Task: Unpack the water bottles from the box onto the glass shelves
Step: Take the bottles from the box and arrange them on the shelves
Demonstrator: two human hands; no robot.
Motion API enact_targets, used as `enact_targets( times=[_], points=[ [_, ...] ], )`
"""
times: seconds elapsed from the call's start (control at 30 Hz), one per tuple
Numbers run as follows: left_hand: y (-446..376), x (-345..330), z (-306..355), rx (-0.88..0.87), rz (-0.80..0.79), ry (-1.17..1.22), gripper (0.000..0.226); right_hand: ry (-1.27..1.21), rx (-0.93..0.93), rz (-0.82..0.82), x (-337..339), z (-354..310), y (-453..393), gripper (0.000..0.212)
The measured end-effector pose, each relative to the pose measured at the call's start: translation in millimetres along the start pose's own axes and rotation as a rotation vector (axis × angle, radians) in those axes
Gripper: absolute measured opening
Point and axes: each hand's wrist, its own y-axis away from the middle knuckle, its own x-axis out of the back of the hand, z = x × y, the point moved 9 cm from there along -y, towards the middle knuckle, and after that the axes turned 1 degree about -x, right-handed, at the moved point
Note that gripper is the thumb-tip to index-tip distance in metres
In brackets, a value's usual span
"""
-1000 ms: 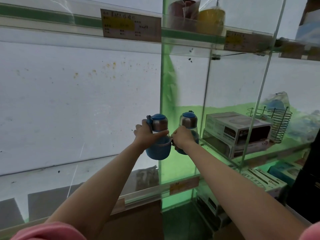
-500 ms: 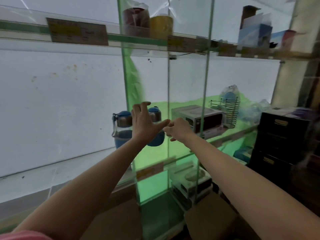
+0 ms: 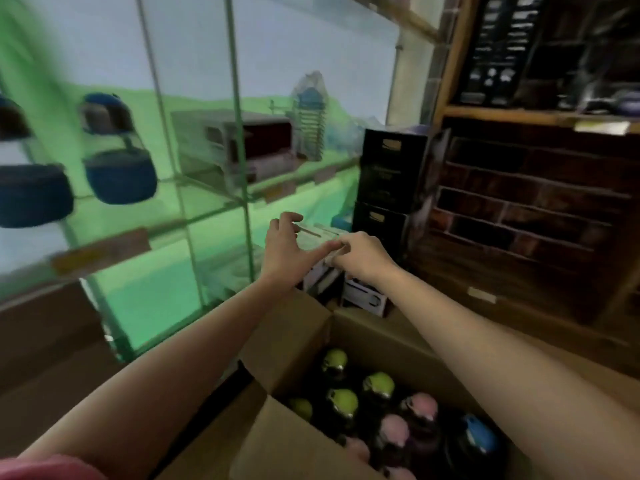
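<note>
Two blue water bottles stand on the glass shelf [image 3: 104, 244] at the left, one [image 3: 117, 150] whole in view, the other [image 3: 27, 188] cut by the frame edge. An open cardboard box [image 3: 287, 344] sits below my arms, holding several bottles with green [image 3: 341, 401], pink [image 3: 420, 405] and blue [image 3: 479, 436] lids. My left hand [image 3: 287, 247] is held out empty, fingers spread, above the box's far flap. My right hand [image 3: 360, 254] hangs beside it with fingers loosely curled, holding nothing. The two hands almost touch.
Grey boxed goods [image 3: 239, 143] and a wire rack [image 3: 311, 129] sit further right on the same shelf. Black boxes [image 3: 391, 181] are stacked beyond the hands. A dark wooden shelving unit [image 3: 540, 209] fills the right. More boxes [image 3: 363, 299] lie behind the carton.
Both hands have let go of the two blue bottles, which now stand on the shelf. The hands have drawn back and down to the right, and the view has swung down to the open box.
</note>
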Motion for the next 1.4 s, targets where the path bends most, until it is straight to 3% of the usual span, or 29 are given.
enact_targets(
  times=[0.2, 0.43, 0.67, 0.8, 0.93, 1.1, 1.23, 1.4],
  points=[
    [61, -135, -27, 0.029, -0.282, 0.019, 0.075, 0.030, -0.205, 0.052, -10, 143, 47, 0.016],
    [137, -258, -60, 0.064, -0.592, -0.004, 0.076, 0.138, -0.440, 0.002, -30, 271, 104, 0.034],
    [184, -325, -88, 0.086, -0.857, -0.099, 0.088, 0.339, -0.672, -0.134, -47, 369, 144, 0.047],
    [195, -340, -99, 0.049, -0.933, -0.144, 0.094, 0.395, -0.799, -0.199, -73, 404, 154, 0.067],
    [198, -344, -111, 0.034, -0.960, -0.132, 0.095, 0.348, -0.876, -0.148, -93, 421, 153, 0.085],
    [206, -346, -116, 0.032, -0.999, -0.110, 0.099, 0.424, -0.799, -0.061, -91, 415, 146, 0.064],
    [204, -347, -98, -0.024, -1.017, -0.070, 0.110, 0.442, -0.686, -0.019, -69, 375, 142, 0.066],
    [183, -331, -48, -0.032, -0.979, 0.148, 0.124, 0.344, -0.479, 0.033, -13, 289, 133, 0.068]
  ],
)
